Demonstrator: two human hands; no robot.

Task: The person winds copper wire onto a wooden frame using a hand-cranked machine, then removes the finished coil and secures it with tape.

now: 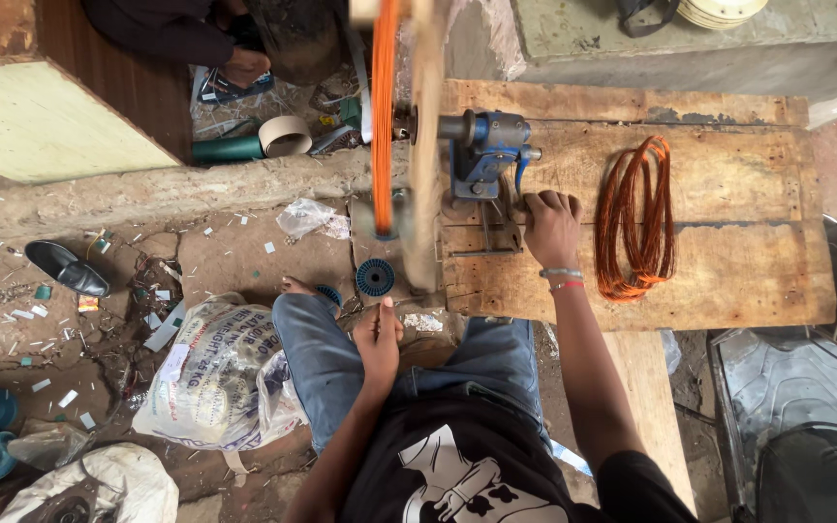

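The right hand [551, 228] was closed in a fist on the crank of the blue metal winder [484, 153], bolted near the rough plank surface's [728, 291] left edge. The left hand [378, 341] pinched thin copper wire [377, 126] running onto the flat wooden wheel [425, 145]. A loose copper coil [635, 218] lay toward the right edge

I could not see the crank handle under the fingers of my right hand [551, 225]. The orange wheel [384, 107] was blurred.
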